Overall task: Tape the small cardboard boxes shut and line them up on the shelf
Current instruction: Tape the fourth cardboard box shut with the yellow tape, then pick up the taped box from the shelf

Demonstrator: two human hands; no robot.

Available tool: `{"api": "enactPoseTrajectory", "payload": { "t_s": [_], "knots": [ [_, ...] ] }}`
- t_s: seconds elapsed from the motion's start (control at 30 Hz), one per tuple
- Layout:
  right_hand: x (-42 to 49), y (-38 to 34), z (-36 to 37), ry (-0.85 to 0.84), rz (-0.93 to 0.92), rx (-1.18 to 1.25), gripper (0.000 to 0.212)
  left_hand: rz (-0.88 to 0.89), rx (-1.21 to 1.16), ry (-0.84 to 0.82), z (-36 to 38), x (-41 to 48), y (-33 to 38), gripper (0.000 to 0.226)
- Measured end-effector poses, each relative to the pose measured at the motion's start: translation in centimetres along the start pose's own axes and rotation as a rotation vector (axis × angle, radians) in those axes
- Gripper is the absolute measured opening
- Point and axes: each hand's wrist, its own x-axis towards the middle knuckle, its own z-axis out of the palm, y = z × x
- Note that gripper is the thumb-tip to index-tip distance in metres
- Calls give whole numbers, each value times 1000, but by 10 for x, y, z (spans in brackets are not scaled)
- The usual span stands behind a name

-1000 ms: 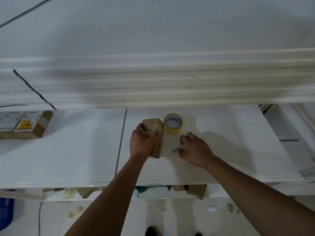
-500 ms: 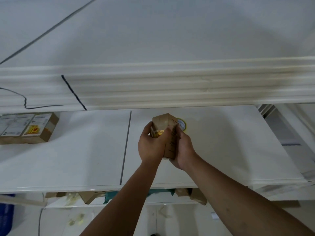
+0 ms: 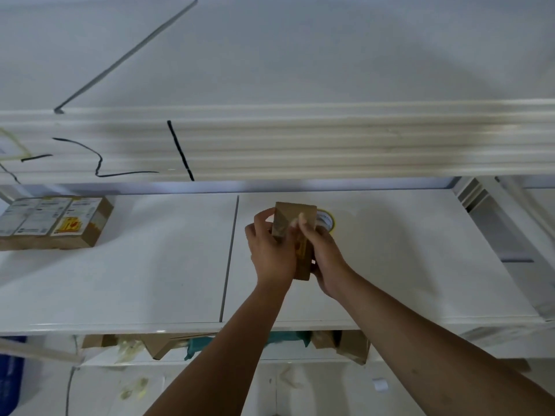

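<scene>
Both hands were wrapped around 1 small cardboard box (image 3: 295, 232), stood on end over the white shelf (image 3: 135, 280). Left hand (image 3: 271, 250) had its grip clamped on the left side, right hand (image 3: 326, 253) clasped the right side with the thumb pressed on the top edge. Yellow tape roll (image 3: 329, 220) sat on the shelf just behind the box, mostly hidden. Another labelled cardboard box (image 3: 54, 222) lay flat well off to the left on the same shelf.
</scene>
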Motion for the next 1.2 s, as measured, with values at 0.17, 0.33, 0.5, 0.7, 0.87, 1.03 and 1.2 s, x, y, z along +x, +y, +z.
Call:
{"api": "enactPoseTrajectory", "payload": {
  "t_s": [0.17,0.33,0.5,0.7,0.87,1.03,1.2],
  "knots": [
    [-1,-4,-6,-4,-95,-4,55,-157,-164,-231,-9,10,-4,64],
    [-2,-4,-13,-68,-32,32,53,-25,-99,-182,-11,-1,-1,34],
    [-8,-10,-18,-85,-58,-28,42,-122,-267,-274,-18,2,-12,40],
    [-11,6,-17,6,-51,-101,44,-230,-52,-411,-19,6,-20,65],
    [-10,12,-16,138,-96,-169,66,-95,97,-342,-24,-12,-22,93],
    [-23,9,-14,43,-48,-22,44,-89,-88,-327,-26,-27,-18,47],
    [-32,11,-13,-106,-18,1,27,-100,-390,-316,-46,-42,-3,30]
  ]
}}
